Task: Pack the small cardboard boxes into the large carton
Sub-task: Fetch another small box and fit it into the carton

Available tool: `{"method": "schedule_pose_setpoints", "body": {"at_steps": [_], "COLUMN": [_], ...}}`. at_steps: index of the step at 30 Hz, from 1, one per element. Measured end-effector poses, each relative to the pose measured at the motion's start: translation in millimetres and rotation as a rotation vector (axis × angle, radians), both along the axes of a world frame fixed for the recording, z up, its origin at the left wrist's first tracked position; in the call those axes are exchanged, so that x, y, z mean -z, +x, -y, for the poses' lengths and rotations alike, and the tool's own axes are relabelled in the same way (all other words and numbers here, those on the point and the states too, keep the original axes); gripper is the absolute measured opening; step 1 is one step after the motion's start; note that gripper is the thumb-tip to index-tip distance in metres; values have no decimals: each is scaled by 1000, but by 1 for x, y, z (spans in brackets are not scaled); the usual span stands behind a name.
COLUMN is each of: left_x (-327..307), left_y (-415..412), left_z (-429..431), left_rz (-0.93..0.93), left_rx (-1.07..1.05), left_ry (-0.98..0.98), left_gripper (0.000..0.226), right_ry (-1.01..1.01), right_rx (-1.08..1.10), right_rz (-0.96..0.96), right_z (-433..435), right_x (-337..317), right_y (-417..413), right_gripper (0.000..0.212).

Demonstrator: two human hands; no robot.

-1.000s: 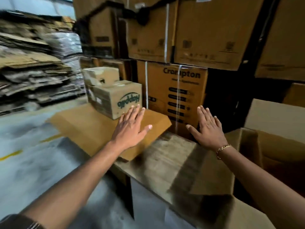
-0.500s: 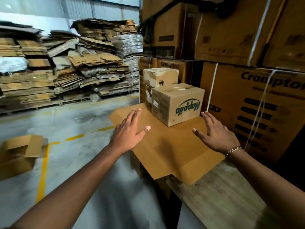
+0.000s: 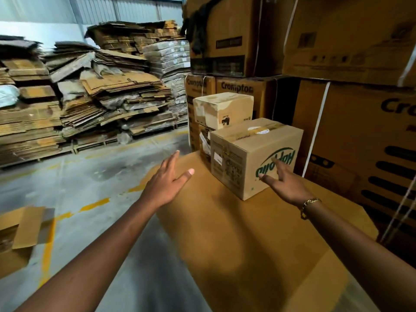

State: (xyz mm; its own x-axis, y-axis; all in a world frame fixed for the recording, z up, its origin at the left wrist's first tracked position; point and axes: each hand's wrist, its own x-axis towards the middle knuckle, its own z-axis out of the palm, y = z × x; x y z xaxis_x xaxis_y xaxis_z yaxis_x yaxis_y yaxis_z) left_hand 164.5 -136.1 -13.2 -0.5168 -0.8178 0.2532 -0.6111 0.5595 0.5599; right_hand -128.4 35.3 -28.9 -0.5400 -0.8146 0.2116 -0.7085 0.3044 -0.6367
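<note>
Both hands had moved closer to the box (image 3: 252,154) on the table (image 3: 247,233). Left hand (image 3: 167,183) hung open beside it; right hand (image 3: 284,182), spread wide, seemed to touch its printed face, though blur hid contact.

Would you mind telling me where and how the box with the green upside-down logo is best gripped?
Probably with two hands on opposite side faces. The logo box sits corner-on toward the person, on the flat cardboard sheet. The left hand could take the labelled left face, the right hand the logo face, low down. The paler box crowds its back.
</note>
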Motion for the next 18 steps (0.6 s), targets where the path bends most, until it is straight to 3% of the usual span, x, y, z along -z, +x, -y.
{"method": "schedule_pose_setpoints", "body": {"at_steps": [6,11,15,18], "left_x": [22,46,57,60], "left_y": [-76,-158,-220,-257], "left_z": [104,205,285,333], "left_rz": [-149,-167,-183,-192], "left_rx": [117,268,331,364], "left_ry": [200,317,396,494], "left_gripper": [82,87,79,77], "right_ry": [-34,-89,-208,-217], "right_rx": [92,261,429,515], "right_rz": [286,427,648,703], "right_z": [66,125,171,202], "right_x": [24,44,52,57], "right_y": [-33,-69,-86,-95], "right_gripper": [86,88,86,88]}}
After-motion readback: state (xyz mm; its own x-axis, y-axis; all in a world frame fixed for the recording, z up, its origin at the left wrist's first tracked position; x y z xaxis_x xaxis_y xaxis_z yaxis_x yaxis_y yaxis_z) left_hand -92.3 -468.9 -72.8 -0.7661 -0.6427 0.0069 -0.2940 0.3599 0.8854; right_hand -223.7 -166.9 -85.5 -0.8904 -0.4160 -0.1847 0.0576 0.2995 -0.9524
